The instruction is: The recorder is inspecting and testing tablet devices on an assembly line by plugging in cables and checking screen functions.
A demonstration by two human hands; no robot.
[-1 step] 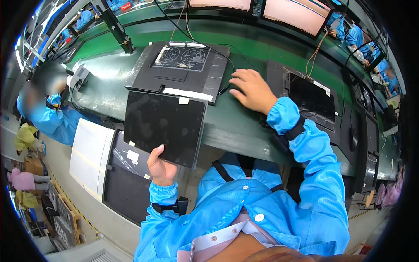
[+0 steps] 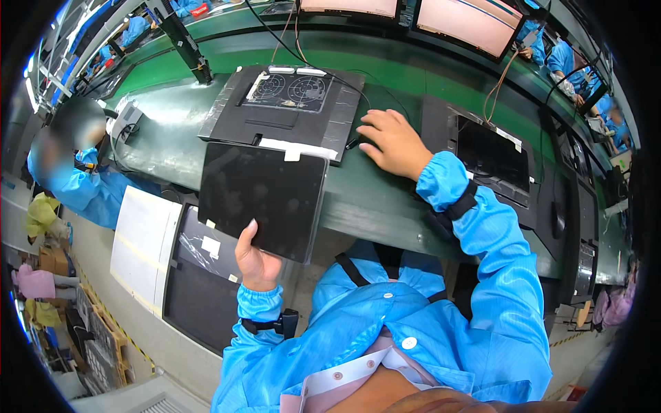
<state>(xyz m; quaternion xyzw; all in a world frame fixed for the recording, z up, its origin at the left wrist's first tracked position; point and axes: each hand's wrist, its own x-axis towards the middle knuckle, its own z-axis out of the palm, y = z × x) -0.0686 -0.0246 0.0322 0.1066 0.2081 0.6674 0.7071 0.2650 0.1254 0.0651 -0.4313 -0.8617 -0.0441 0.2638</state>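
My left hand [image 2: 259,265] grips the lower edge of a black flat display panel [image 2: 261,196], thumb on its dark face. A white tab [image 2: 292,153] sticks to the panel's top edge. The panel is tilted over the table's front edge, its upper side against the black test fixture [image 2: 272,124]. My right hand [image 2: 396,143] is over the table to the fixture's right, palm down, fingers apart and loosely bent. Close to its fingertips lies the dark plug end of a black cable [image 2: 353,143]; I see no grip on it.
To the right, a second black fixture [image 2: 441,127] bears a dark screen [image 2: 492,155]. Below left stands a black tray [image 2: 200,289] beside a white board [image 2: 144,241]. Monitors [image 2: 468,24] line the back of the green table. A co-worker in blue [image 2: 82,189] is at the left.
The panel in my left hand has shifted slightly right. My right hand has moved a little left, toward the cable's plug end.
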